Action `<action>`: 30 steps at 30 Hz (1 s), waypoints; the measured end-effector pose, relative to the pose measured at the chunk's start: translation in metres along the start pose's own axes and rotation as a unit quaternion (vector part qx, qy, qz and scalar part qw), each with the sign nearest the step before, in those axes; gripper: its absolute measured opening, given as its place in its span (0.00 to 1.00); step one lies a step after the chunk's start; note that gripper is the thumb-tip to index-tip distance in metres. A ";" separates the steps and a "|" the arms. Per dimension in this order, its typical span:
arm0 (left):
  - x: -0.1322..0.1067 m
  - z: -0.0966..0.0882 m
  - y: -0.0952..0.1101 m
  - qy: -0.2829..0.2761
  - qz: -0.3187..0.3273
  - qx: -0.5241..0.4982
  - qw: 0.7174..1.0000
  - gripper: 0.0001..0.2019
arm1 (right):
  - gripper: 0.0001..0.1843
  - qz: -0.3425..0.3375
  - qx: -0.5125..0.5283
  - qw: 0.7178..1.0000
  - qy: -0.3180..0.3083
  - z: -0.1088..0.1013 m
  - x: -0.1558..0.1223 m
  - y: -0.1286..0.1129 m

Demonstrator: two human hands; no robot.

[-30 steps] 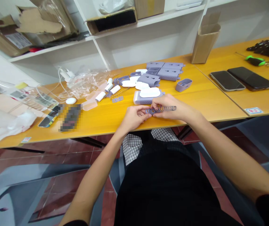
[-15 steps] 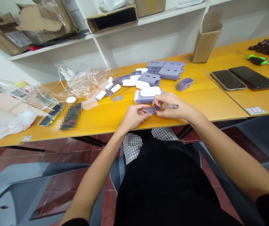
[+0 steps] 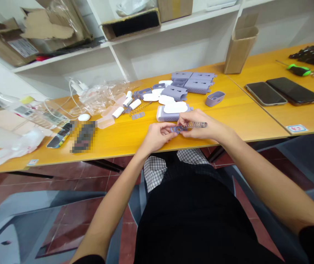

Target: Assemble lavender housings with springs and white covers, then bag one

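Observation:
Over the near edge of the yellow table (image 3: 135, 137), my left hand (image 3: 157, 135) pinches a small flat purple plastic piece (image 3: 177, 129). My right hand (image 3: 200, 126) is closed around a coiled metal spring (image 3: 196, 125) whose left end meets that piece. Right behind my hands lies a purple housing with a white lid (image 3: 173, 111). Further back sit more purple housings (image 3: 198, 83), white lids (image 3: 151, 96), a purple ring-shaped part (image 3: 215, 98), white cylinders (image 3: 125, 106) and another spring with a purple plate (image 3: 138, 112).
Crumpled clear plastic bags (image 3: 99, 96) and a white charger with cable (image 3: 76, 88) lie at the left. Two phones (image 3: 283, 91), a green-handled screwdriver (image 3: 296, 69) and a cardboard box (image 3: 240, 46) are at the right. White shelves (image 3: 118, 47) stand behind the table.
My hands stay nearly in place; the fingers shift slightly on the spring and the purple piece.

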State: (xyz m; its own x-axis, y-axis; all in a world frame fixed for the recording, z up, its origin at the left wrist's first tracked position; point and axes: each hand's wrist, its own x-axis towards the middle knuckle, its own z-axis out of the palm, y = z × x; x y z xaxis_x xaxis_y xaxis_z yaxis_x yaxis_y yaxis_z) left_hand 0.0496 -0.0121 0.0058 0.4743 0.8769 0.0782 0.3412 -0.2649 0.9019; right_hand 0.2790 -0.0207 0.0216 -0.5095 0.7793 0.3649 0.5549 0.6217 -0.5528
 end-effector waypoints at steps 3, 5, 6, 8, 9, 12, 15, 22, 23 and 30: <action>0.000 0.000 0.001 -0.001 0.004 0.004 1.000 0.20 | 0.12 -0.010 -0.001 1.000 -0.001 0.003 0.000 0.003; 0.000 0.000 0.001 0.000 0.003 0.006 1.000 0.20 | 0.12 -0.014 0.002 1.000 -0.001 0.005 0.000 0.005; 0.000 0.000 0.001 0.000 0.001 0.006 1.000 0.20 | 0.12 -0.015 0.003 1.000 -0.001 0.005 0.000 0.006; 0.000 0.001 0.002 0.000 -0.005 0.003 1.000 0.20 | 0.12 -0.021 0.003 1.000 -0.002 0.005 0.000 0.005; 0.000 0.001 0.002 -0.001 -0.007 0.001 1.000 0.20 | 0.12 -0.024 0.001 1.000 -0.004 0.004 0.000 0.004; 0.000 0.001 0.002 -0.002 -0.011 -0.007 1.000 0.19 | 0.12 -0.027 -0.007 0.999 -0.016 0.001 0.000 -0.004; 0.000 0.001 0.002 0.000 -0.010 -0.012 1.000 0.19 | 0.10 -0.017 -0.010 1.000 -0.022 -0.001 0.001 -0.011; 0.000 0.001 0.001 -0.001 -0.018 -0.019 1.000 0.17 | 0.09 -0.007 0.016 1.000 -0.005 0.001 -0.001 -0.011; 0.000 0.001 0.001 -0.002 -0.019 -0.021 1.000 0.17 | 0.09 -0.007 0.017 1.000 -0.001 0.002 -0.001 -0.009; -0.001 0.001 0.005 0.002 -0.044 -0.042 0.998 0.18 | 0.14 0.023 0.038 0.998 0.034 0.012 0.003 0.003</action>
State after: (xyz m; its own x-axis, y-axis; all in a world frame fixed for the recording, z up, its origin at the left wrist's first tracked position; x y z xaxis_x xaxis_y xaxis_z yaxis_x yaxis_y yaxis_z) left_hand 0.0517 -0.0146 0.0099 0.4423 0.8969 -0.0019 0.3115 -0.1516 0.9381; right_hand 0.2719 -0.0176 0.0120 -0.4370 0.8121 0.3867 0.5232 0.5792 -0.6251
